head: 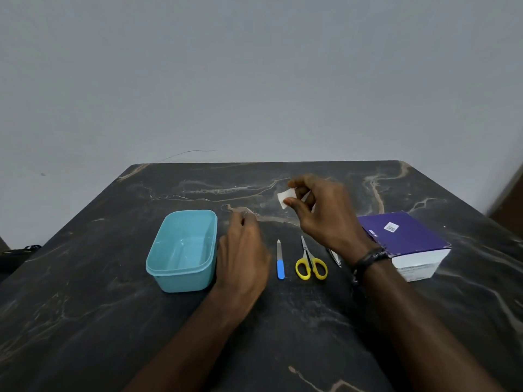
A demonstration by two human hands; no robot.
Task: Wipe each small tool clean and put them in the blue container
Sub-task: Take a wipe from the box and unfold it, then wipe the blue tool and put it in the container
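Container left on table, file, scissors beside, box right

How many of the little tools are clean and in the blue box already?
None yet: the blue container looks empty. The right hand pinches a small white wipe; the left hand holds nothing visible. The nail file, yellow scissors and a metal tool by the wrist lie on the table.
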